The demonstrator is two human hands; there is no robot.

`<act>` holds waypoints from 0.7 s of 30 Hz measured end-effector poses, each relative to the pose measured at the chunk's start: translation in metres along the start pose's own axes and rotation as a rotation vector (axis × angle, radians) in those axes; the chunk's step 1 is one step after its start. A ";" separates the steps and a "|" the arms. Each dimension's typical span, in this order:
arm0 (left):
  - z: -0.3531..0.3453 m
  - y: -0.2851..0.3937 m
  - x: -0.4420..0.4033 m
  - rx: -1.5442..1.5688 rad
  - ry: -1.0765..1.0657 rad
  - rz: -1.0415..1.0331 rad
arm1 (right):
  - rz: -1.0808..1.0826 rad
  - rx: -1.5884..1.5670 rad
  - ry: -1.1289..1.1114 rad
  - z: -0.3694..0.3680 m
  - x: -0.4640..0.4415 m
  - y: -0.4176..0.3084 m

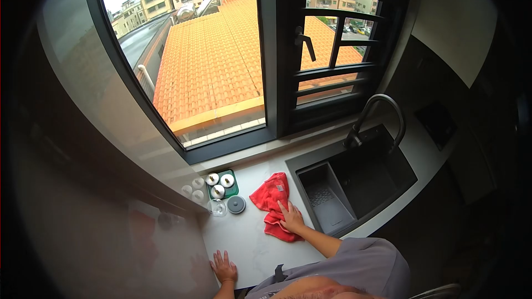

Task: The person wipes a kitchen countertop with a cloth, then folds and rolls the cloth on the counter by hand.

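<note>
A red cloth (272,192) with a small pale tag lies crumpled on the white countertop (249,252), left of the sink. On its lower right part rests my right hand (291,217), fingers stretched out and apart over the fabric. My left hand (223,267) is flat near the counter's left edge, fingers spread, with nothing in it. Beyond it stand a round grey lidded container (236,205), a clear glass item (218,207) and a green tray (231,191) bearing several white round lids with gold knobs (227,180).
A dark sink (354,182) with a ribbed side basin is at the right, under a tall curved faucet (382,98). A glossy panel (183,243) on the left mirrors the objects. Behind the counter is a dark-framed window (270,77) with a handle (307,44).
</note>
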State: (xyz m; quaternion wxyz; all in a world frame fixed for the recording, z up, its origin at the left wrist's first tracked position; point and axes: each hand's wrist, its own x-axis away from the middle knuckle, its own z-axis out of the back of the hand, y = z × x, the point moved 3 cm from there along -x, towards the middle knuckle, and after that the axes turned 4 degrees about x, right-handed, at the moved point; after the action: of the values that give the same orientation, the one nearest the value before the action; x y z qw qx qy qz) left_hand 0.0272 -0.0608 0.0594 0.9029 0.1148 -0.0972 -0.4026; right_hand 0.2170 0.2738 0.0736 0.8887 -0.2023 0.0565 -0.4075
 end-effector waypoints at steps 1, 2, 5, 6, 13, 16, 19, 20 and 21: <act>0.001 0.000 -0.001 -0.001 0.007 -0.001 | -0.009 -0.007 -0.006 0.003 -0.021 0.000; 0.000 0.000 0.000 -0.005 0.005 -0.001 | -0.005 -0.008 -0.003 0.006 -0.040 -0.001; -0.001 0.000 0.001 -0.007 0.002 0.006 | -0.044 -0.011 -0.049 0.007 -0.063 -0.006; 0.000 0.000 0.001 -0.003 -0.001 0.011 | -0.042 -0.021 -0.045 0.007 -0.062 -0.006; -0.003 -0.002 -0.001 -0.004 -0.012 0.002 | 0.002 -0.143 -0.083 0.001 0.067 0.004; -0.004 -0.001 -0.001 -0.008 -0.034 0.020 | 0.040 -0.117 -0.061 -0.001 0.115 0.011; 0.001 0.003 -0.003 -0.009 -0.025 0.005 | 0.005 -0.050 -0.064 -0.005 0.108 0.007; 0.004 0.005 -0.005 0.000 -0.026 0.010 | 0.007 -0.047 -0.035 -0.003 0.090 0.004; 0.006 0.005 -0.002 0.005 -0.028 0.016 | 0.008 -0.047 -0.006 -0.003 0.072 0.000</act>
State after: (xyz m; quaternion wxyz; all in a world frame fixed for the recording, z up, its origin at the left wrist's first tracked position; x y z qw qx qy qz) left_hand 0.0277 -0.0572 0.0665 0.9043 0.1108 -0.1119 -0.3967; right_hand 0.2645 0.2190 0.0753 0.8855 -0.2241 0.0641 -0.4020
